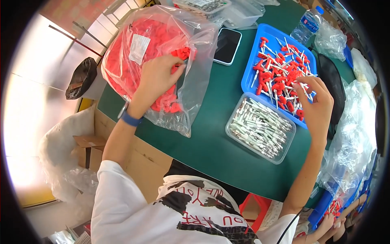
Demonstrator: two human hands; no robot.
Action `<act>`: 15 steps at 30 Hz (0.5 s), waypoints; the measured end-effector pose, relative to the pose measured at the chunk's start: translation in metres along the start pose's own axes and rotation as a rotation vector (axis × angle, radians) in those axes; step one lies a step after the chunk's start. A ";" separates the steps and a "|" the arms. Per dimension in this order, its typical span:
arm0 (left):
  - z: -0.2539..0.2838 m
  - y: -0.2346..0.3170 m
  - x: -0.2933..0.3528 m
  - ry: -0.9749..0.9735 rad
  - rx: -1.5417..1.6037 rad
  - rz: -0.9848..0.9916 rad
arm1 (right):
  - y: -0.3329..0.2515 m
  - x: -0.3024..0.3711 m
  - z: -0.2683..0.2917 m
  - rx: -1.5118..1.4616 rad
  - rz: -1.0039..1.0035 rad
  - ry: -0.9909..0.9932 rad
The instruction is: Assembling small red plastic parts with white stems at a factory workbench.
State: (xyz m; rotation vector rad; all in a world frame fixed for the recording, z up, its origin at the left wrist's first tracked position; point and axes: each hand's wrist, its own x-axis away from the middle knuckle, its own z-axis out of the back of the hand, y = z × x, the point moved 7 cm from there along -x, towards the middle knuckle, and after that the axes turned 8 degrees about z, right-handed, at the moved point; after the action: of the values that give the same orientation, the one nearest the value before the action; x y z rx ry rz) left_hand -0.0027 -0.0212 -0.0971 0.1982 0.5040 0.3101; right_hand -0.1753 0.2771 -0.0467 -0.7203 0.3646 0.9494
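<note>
My left hand (159,77) reaches into the mouth of a clear plastic bag (189,118) full of small red plastic pieces (165,101). Its fingers are curled in, thumb and forefinger close together beside the red pieces; what they pinch is too small to make out. Over the right side of a blue tray (248,77), my right hand (319,101) has its fingers bent together among white sticks with red heads (280,67). Whatever its fingertips hold blends with that pile. Just in front of the tray, a clear plastic box (230,131) holds many pale green-white sticks with metallic tips (260,126).
A phone (227,46) lies between bag and tray on the green table (195,148). Behind the tray stands a water bottle (307,25); clear containers (239,16) sit at the back. Plastic wrapping (351,130) lies at right. Another person's hands (331,225) work at lower right.
</note>
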 end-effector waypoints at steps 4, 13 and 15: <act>-0.038 -0.016 -0.032 -0.041 -0.258 0.073 | -0.032 0.003 -0.009 -0.113 0.108 -0.095; -0.008 -0.017 -0.018 0.000 -0.056 0.223 | -0.045 0.009 -0.005 -0.085 0.246 -0.189; -0.001 -0.020 -0.005 -0.059 0.122 0.334 | -0.045 0.009 -0.004 -0.101 0.255 -0.189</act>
State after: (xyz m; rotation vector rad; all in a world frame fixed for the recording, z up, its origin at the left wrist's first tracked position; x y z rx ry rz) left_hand -0.0024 -0.0412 -0.1008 0.4105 0.4305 0.5978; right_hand -0.1322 0.2626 -0.0370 -0.6796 0.2464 1.2744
